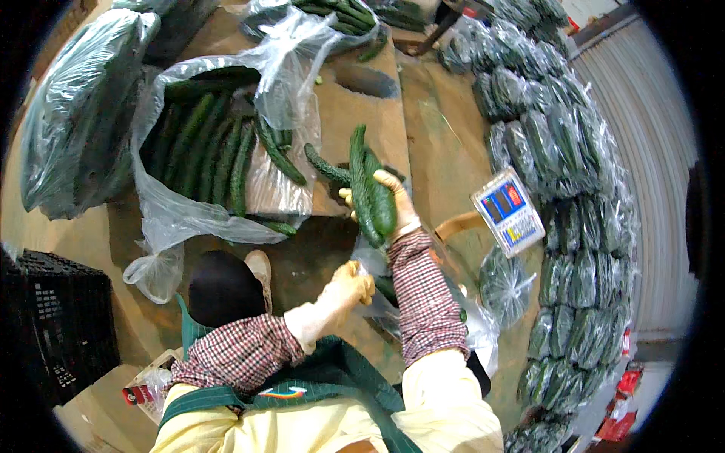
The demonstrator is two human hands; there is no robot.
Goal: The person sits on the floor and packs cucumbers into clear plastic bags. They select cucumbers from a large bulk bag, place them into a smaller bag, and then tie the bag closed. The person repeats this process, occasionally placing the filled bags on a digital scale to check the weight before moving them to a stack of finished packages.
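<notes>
Two dark green cucumbers (371, 192) stand side by side in my gloved right hand (401, 198), its thumb across one of them. Below it, my gloved left hand (350, 286) is closed on the rim of a clear plastic bag (368, 257). Part of that bag hangs behind my right forearm, with more green produce dimly visible inside. Just left of the held pair, a curved cucumber (325, 164) lies at the cardboard's edge. A large open plastic bag (148, 189) full of cucumbers (209, 147) spreads over the cardboard (374, 122) to the left.
Bagged cucumbers (572, 226) are stacked along the right, beside a corrugated shutter (640, 141). A digital scale (508, 212) stands near them, next to a tied bag (507, 283). Filled bags (85, 113) stand at the left, with a black plastic crate (62, 328) below.
</notes>
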